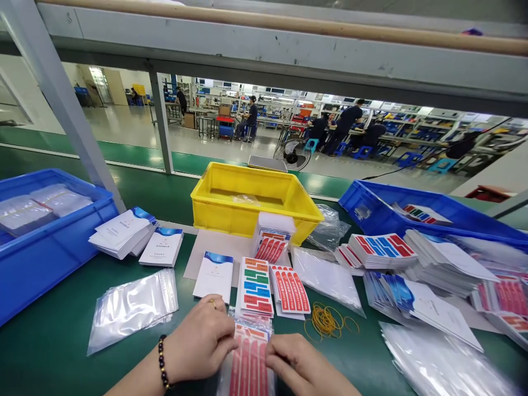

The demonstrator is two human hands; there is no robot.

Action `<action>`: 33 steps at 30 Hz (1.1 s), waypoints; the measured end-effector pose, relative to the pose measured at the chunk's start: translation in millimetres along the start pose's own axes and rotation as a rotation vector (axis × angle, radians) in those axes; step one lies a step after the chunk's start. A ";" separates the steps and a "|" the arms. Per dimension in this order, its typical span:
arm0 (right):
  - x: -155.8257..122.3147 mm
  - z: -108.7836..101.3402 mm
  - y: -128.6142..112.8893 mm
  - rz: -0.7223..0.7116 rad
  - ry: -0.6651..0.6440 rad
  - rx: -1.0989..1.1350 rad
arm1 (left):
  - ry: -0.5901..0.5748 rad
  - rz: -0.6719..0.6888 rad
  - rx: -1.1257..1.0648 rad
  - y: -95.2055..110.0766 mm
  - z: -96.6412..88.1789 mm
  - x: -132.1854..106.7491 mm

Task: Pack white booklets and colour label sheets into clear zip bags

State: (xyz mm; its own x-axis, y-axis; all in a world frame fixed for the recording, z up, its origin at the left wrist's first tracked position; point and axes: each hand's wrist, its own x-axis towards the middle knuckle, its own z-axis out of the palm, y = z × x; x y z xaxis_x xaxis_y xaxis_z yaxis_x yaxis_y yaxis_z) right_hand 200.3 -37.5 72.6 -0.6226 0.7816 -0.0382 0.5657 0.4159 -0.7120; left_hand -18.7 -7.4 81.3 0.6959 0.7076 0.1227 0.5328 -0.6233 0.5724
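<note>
At bottom centre, left hand (206,338) and right hand (304,360) pinch the bag (248,367): likely light, slick, floppy, best held by its edges.

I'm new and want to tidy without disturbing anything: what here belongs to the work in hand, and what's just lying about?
Likely in use:
- clear bag of red labels, held by the left hand and right hand
- multicoloured label sheets
- blue-topped booklets
- flat clear bags

Probably just lying about:
- crumpled clear plastic
- loose rubber bands, untouched now
</note>
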 end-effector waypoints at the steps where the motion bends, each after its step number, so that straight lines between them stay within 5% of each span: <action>1: 0.7 -4.4 -0.8 0.016 -0.043 -0.011 | -0.021 -0.046 -0.027 -1.1 -0.1 -2.0; 3: 10.2 -8.3 0.5 0.005 -0.033 -0.045 | -0.061 -0.111 -0.151 -2.6 4.7 -4.6; 8: 75.2 18.8 12.8 -0.107 0.274 -0.317 | -0.201 -0.180 -0.543 -9.4 40.4 0.4; 14: 133.6 59.8 24.3 -0.098 0.154 -0.652 | -0.208 -0.177 -0.732 -32.3 68.0 9.7; 19: 128.1 50.9 36.4 -0.197 0.305 -0.612 | -0.109 -0.228 -0.838 -40.2 72.0 10.3; 23: 96.1 22.5 27.2 -0.333 0.514 -0.505 | 0.119 -0.427 -1.421 -44.9 71.8 12.2; 27: 64.2 0.0 13.6 -0.431 0.294 -0.403 | 0.237 -0.702 -1.786 -43.0 60.3 14.1; 30: 64.1 -15.4 30.5 -0.287 0.338 -0.313 | 0.295 -0.757 -1.811 -35.9 51.5 14.5; 33: 79.8 -32.3 66.1 0.136 0.480 -0.420 | 0.155 -0.686 -1.863 -29.8 47.6 14.0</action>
State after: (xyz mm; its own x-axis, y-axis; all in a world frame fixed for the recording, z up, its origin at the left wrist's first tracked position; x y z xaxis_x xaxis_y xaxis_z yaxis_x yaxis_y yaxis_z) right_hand 205.4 67.4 45.2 -0.2751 0.9202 0.2785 0.8460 0.3693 -0.3846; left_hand -1.9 5.2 27.3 0.5357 0.7157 -0.4482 -0.4950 0.6961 0.5199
